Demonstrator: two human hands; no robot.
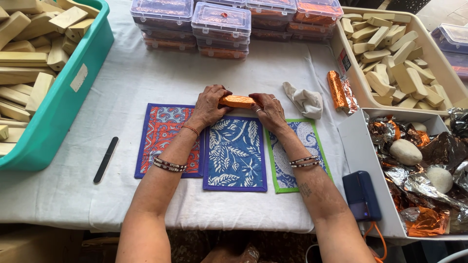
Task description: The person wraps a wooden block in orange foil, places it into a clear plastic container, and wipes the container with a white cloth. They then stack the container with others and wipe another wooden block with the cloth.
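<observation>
Above the blue mat (235, 152): left hand (208, 107) and right hand (269, 111) each keep a closed grip on the orange foil-wrapped block (237, 101) | clear lidded boxes (220, 24) stacked behind | white-clothed tabletop (146, 78)

My work sits on a table (146, 78) draped in white cloth, lit by soft, even daylight. Below its near edge, under my wrists, lies what may be patterned floor (195, 243), too dark to tell.

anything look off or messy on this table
Mostly orderly. The odd spots: a crumpled white cloth lies loose beside the right hand, and the white box at right holds a jumble of crinkled foil scraps. The three patterned mats overlap slightly.
</observation>
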